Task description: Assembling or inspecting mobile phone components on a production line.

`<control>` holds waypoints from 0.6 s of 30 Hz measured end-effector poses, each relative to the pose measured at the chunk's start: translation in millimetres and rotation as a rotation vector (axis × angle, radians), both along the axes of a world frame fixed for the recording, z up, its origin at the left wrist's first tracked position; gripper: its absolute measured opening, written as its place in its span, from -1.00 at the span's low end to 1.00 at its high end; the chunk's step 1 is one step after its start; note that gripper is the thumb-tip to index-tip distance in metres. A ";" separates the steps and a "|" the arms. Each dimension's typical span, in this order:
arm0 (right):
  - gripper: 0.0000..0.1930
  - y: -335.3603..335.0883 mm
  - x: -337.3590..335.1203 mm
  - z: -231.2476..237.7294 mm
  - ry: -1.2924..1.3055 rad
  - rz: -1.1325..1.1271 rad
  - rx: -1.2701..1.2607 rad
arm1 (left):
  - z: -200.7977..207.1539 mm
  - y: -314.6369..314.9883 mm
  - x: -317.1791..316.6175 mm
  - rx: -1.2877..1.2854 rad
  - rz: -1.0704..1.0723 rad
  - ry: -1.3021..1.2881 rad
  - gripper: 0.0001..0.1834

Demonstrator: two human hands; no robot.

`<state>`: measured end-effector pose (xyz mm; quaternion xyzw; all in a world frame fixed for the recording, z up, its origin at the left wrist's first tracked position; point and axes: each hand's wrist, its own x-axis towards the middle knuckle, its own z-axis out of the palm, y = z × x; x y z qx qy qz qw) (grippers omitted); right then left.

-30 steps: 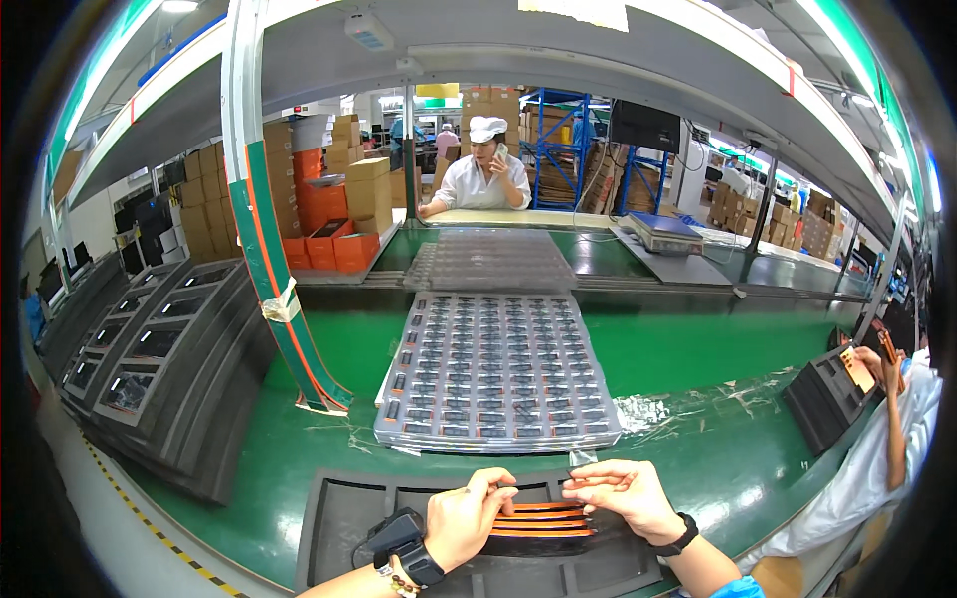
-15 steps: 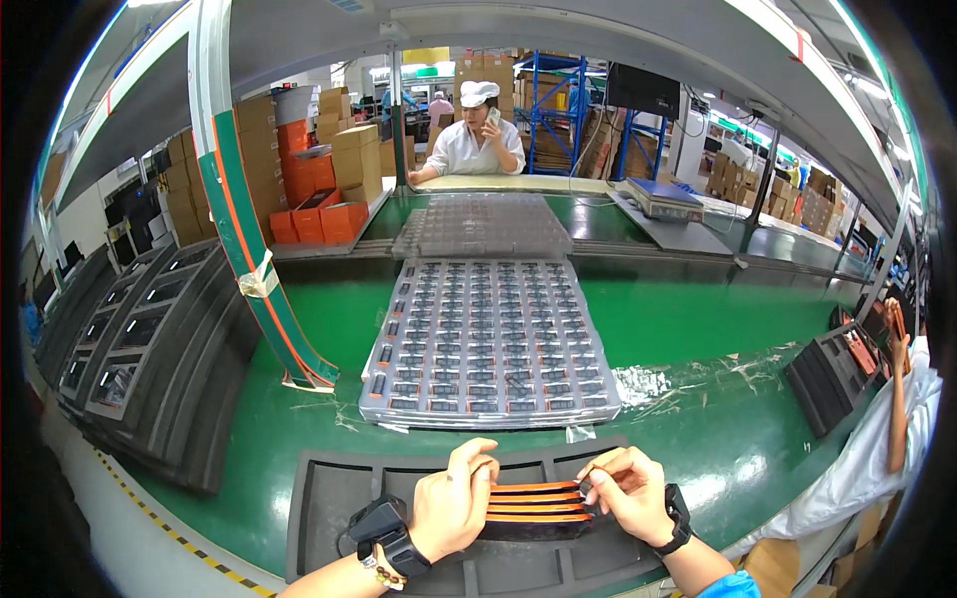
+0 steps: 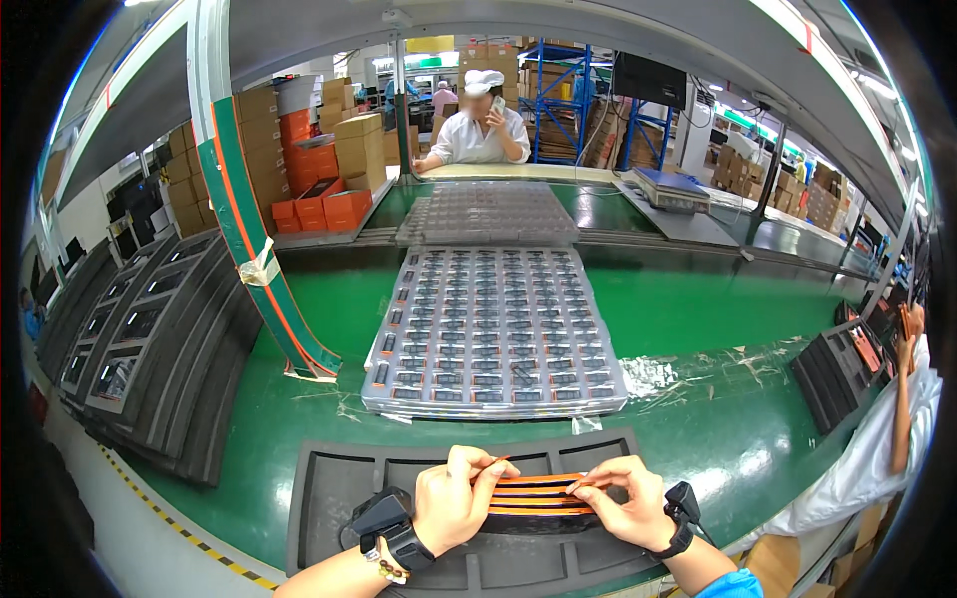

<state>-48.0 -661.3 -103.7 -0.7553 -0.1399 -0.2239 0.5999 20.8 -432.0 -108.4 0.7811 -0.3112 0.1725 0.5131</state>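
I've got the left hand narrowed near an orange sliver, the right hand bunched at the strips' right end; whether either grips, I can't tell. Light fingertips, I'd say, spare those thin strips, lined up between hands over the black tray, nearer than the clear tray.

A factory assembly or packing hall: a long green work surface carries a compartmented foam tray and a clear tray of small parts in rows; beyond are stacked cardboard boxes, a blue rack and a white-capped co-worker; striped tape marks the floor.
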 end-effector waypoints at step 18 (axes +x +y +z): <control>-0.68 -12.5 2.2 18.1 -0.469 0.023 -0.920 | 9.1 3.3 -5.3 0.096 0.029 0.044 -0.84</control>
